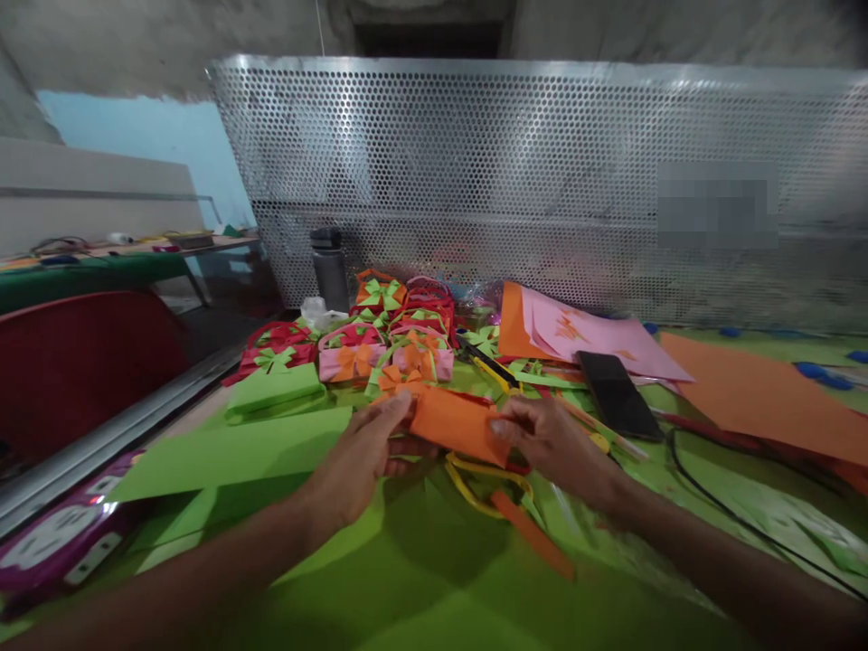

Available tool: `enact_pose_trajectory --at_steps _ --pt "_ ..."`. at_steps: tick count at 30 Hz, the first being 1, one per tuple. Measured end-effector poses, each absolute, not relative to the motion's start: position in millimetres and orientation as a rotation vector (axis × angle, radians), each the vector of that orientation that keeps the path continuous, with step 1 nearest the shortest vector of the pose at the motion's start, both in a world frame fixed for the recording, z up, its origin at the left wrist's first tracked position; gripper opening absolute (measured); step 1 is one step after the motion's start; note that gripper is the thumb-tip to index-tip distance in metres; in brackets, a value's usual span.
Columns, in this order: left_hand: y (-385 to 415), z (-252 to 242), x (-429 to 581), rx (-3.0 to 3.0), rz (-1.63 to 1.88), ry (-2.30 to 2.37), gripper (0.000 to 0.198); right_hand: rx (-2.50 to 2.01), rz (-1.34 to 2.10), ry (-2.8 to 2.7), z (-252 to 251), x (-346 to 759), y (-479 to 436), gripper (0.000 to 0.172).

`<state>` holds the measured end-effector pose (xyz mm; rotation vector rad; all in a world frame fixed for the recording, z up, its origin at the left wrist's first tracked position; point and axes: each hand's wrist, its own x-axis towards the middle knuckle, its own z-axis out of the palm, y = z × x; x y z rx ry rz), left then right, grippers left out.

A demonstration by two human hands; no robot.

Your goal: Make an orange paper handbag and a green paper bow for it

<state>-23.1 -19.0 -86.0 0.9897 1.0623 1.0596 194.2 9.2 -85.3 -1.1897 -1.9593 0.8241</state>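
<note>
A folded orange felt piece point(461, 423), shaped like a small bag, is held up between both hands, with a bit of red showing along its edge. My left hand point(380, 438) grips its left end, thumb on top. At the right end, my right hand point(542, 438) pinches the lower corner. Just below lie yellow-handled scissors point(467, 488), partly covered, and an orange strip point(535, 538). Beyond the hands stand several small felt bags point(353, 353) in red, pink and orange with bows. A green folded bag piece point(275, 395) sits left of them.
A black phone point(618, 393) and pink sheets point(597, 336) lie to the right, near a large orange sheet point(766, 398) and a black cable point(725, 511). A dark bottle point(330, 271) stands before the perforated metal panel point(475, 163). A purple power strip point(64, 533) is at the left.
</note>
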Motion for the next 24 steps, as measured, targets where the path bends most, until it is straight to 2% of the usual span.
enact_pose_trajectory --at_steps 5,11,15,20,24 --pt "-23 -78 -23 1.128 1.241 1.152 0.023 -1.193 1.152 -1.694 -91 200 19 0.035" --pt "-31 -70 -20 1.334 1.31 1.115 0.009 -1.136 1.469 -1.432 -97 193 13 0.028" --pt "-28 -69 -24 1.249 1.321 1.078 0.012 -1.112 1.543 -1.352 -99 190 11 0.028" --pt "-20 -73 -28 1.172 1.138 1.047 0.018 -1.133 1.549 -1.312 -98 191 13 0.022" --pt "-17 -77 -29 1.209 1.133 1.012 0.016 -1.153 1.537 -1.348 -98 192 14 0.021"
